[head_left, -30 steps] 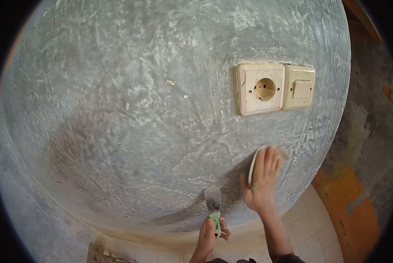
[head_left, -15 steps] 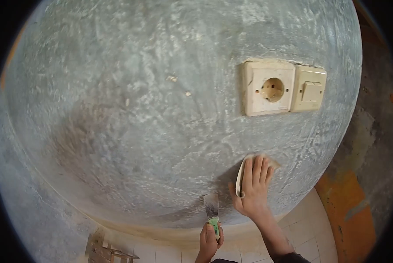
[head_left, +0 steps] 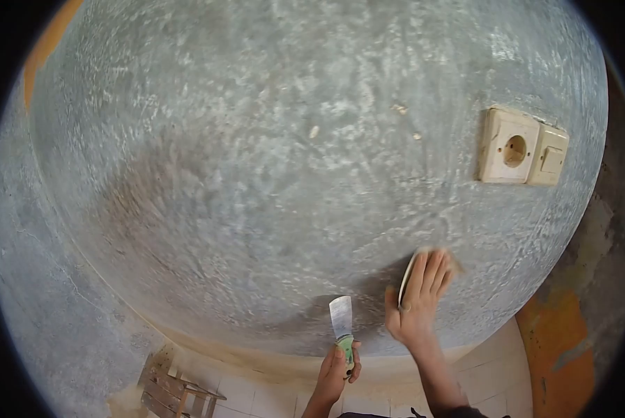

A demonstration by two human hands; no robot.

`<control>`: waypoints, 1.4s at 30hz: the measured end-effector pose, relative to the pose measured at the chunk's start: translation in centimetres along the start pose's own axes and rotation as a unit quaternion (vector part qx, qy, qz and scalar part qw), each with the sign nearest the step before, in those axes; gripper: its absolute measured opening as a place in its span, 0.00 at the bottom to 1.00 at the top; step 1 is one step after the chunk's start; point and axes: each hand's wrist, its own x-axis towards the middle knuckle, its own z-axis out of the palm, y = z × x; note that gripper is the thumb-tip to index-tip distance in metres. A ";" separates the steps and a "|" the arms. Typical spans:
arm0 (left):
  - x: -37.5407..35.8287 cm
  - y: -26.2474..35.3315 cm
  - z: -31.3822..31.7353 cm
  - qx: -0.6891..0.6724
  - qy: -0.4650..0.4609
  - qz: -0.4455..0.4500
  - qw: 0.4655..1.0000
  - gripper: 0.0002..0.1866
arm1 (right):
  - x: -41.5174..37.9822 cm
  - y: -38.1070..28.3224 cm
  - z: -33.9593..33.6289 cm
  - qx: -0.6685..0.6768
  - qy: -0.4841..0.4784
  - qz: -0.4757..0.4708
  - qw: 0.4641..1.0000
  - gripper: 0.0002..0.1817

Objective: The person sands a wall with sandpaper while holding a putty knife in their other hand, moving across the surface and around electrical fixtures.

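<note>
A putty knife (head_left: pixel 341 317) with a pale metal blade and green handle stands blade-up in front of the wall. My left hand (head_left: pixel 337 368) is wrapped round its handle, low in the view. Flat against the grey wall (head_left: pixel 270 209), my right hand (head_left: pixel 420 299) presses a pale folded sheet (head_left: pixel 411 273). The sheet's edge shows left of the fingers and a tan corner sticks out on the right; the palm hides most of it.
A socket (head_left: pixel 507 148) and a light switch (head_left: pixel 551 164) are mounted on the wall at the upper right. A wooden stool (head_left: pixel 176 390) stands at the lower left on the white-tiled floor (head_left: pixel 274 403). Small pale chips (head_left: pixel 400 109) mark the wall.
The view has swung left, so the socket and switch sit farther right. My right hand has slid left along the wall with the sheet. The putty knife's blade has tilted and looks brighter.
</note>
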 end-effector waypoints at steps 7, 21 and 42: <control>-0.2 4.9 -7.3 -0.060 -0.047 -0.027 0.997 0.25 | -6.2 -4.9 8.4 0.003 0.058 0.056 0.997 0.43; -1.7 9.2 -18.7 -0.063 -0.020 -0.085 0.994 0.24 | -6.5 -14.8 16.1 -0.042 0.090 0.053 0.994 0.44; -1.4 12.8 -21.7 -0.014 0.113 -0.031 0.993 0.26 | 11.9 -23.7 6.6 -0.122 0.083 -0.116 0.982 0.42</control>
